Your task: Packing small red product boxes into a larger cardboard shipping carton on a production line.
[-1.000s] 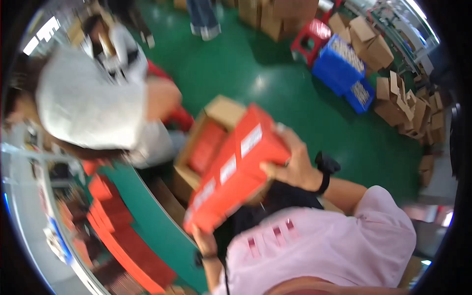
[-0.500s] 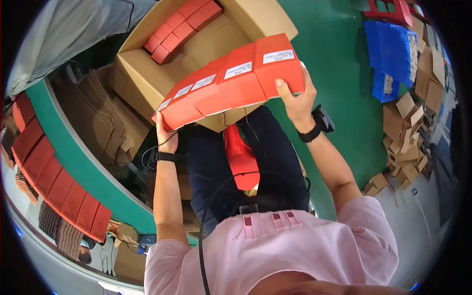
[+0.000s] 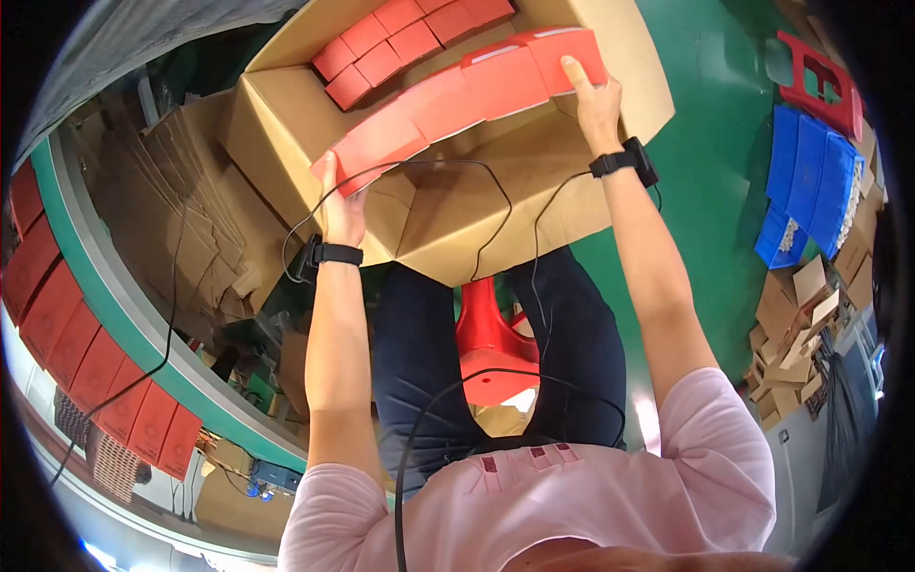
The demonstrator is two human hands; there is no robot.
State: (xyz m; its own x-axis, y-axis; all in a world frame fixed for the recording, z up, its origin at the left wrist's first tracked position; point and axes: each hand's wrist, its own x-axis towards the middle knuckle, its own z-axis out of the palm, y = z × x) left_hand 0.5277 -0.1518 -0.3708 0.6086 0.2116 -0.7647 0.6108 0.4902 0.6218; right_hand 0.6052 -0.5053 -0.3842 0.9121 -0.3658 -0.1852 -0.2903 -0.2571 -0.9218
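left hand and right hand squeeze the box row by its ends over the carton; slackened pressure could let its middle drop out

On your left, the green table carries red boxes set side by side in a curving row. On your right, the floor bears blue bins, a red stool and a heap of cardboard boxes.

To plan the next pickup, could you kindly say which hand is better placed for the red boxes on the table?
Probably the left hand: it is nearer those boxes than the right hand. Both hold the red row, though.
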